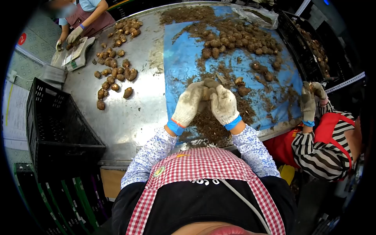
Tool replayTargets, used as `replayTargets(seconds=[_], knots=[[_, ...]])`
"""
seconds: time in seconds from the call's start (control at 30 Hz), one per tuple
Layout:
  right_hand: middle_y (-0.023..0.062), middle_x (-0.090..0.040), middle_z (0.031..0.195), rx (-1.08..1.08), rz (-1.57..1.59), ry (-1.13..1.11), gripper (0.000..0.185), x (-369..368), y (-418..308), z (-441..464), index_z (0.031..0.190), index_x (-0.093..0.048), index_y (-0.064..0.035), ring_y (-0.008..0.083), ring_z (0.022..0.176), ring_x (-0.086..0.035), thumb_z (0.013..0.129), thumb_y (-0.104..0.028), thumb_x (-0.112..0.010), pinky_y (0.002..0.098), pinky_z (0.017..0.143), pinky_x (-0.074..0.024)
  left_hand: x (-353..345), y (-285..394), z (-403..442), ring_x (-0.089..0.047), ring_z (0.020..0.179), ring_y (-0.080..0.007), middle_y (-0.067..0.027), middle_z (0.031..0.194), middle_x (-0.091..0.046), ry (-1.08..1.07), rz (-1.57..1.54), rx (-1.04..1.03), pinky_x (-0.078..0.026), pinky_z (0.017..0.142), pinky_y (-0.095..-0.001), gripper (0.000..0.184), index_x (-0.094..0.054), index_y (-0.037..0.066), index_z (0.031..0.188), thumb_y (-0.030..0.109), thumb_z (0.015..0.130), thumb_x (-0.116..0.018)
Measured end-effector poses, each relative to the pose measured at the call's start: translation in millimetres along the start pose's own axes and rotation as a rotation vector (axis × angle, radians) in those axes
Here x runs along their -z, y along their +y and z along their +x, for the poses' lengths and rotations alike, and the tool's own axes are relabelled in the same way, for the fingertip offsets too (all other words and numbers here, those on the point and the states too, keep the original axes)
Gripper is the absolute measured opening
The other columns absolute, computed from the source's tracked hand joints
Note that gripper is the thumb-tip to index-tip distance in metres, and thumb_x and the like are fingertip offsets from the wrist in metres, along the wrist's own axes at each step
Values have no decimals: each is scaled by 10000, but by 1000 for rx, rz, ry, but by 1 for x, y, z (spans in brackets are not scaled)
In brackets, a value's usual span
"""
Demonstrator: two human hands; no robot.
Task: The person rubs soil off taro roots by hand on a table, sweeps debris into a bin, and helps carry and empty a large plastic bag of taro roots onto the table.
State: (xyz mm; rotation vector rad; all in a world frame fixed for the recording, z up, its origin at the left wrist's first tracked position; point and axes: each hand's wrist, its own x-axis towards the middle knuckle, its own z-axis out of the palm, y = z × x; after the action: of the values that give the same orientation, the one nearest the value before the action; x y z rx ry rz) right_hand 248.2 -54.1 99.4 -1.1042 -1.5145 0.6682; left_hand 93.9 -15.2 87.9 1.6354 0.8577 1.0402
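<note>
My left hand (188, 105) and my right hand (224, 105), both in soiled white knit gloves, meet over the near part of the blue sheet (174, 70). Their fingers are closed around a small brown taro (206, 94), mostly hidden by the gloves. Loose dirt and root fibres (213, 127) lie below my hands. Just right of my right hand rests a dirty taro (243, 91). Farther off on the sheet is a heap of soil-covered taros (235, 41). Cleaner taros (115, 72) are scattered on the bare metal table (143, 98) to the left.
A black crate (64, 133) stands at the left table edge. A co-worker's gloved hands (309, 98) are at the right, near black crates (301, 49). At the far left, another person's gloved hands (72, 37) are by a scale (80, 55). A plastic bag (256, 16) lies at the back.
</note>
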Motion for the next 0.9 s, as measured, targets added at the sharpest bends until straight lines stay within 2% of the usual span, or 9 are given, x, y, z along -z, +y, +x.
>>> replayTargets(seconds=[0.13,0.17,0.27,0.3,0.43,0.57,0.7,0.8,0.9], knots=[[55,-656,946,-305,-324,30,253,8,13,-1,1144,-574,2,145,741,-608,966,-162,-501,273,644,-521,5,27,-3,-622,873,-151,-86,1049,-627,5,-354,274,-538,712,-279,517,-554,38,1240,467,1012,-377],[39,-644,894,-531,233,60,263,12,12,-1,1147,-561,-16,132,689,-592,964,-197,-503,245,586,-511,5,20,-1,-630,912,-145,-98,1054,-637,45,-312,237,-538,733,-248,534,-562,31,1228,474,1014,-355],[64,-601,844,-690,168,48,313,25,-15,5,1233,-500,-26,141,667,-574,955,-169,-508,223,632,-544,6,19,3,-655,886,-158,-118,1056,-655,78,-90,0,-553,706,-241,522,-553,23,1246,443,1026,-335],[81,-613,881,-658,576,-46,300,30,20,-4,1221,-503,-21,148,716,-597,953,-156,-495,217,677,-546,1,9,3,-659,887,-166,-127,1059,-658,83,-50,-77,-559,713,-249,515,-558,19,1233,432,1029,-329],[193,-602,1169,-572,-383,-469,489,22,-10,13,1242,-513,-29,223,1047,-605,811,-190,-678,298,813,-535,-8,-18,1,-670,873,-206,-156,1035,-667,-12,161,-39,-566,738,-278,438,-574,-13,1172,340,1031,-356],[133,-576,1252,-220,322,-357,656,8,-21,4,1365,-431,-10,208,1116,-583,776,-57,-715,312,958,-486,8,-4,10,-658,847,-193,-142,999,-645,38,-447,355,-587,718,-308,406,-603,1,1095,350,1017,-410],[131,-502,1350,-373,694,-255,617,7,6,-1,1364,-432,12,191,1175,-540,792,25,-665,319,986,-472,13,-14,10,-657,815,-187,-147,1003,-633,68,-605,389,-588,672,-293,431,-573,-13,1159,372,996,-468],[137,-503,1350,-82,191,-195,581,13,14,2,1350,-443,24,188,1182,-535,802,43,-635,309,970,-481,22,-2,10,-662,767,-185,-154,987,-626,-221,-788,470,-585,635,-295,403,-549,-11,1184,340,996,-483],[135,-600,1223,-234,254,-190,561,0,32,-5,1321,-490,-23,210,1072,-614,796,-56,-686,311,900,-520,17,-13,6,-672,721,-198,-167,971,-623,-119,-449,474,-563,521,-267,378,-506,-4,1205,312,1000,-479]])
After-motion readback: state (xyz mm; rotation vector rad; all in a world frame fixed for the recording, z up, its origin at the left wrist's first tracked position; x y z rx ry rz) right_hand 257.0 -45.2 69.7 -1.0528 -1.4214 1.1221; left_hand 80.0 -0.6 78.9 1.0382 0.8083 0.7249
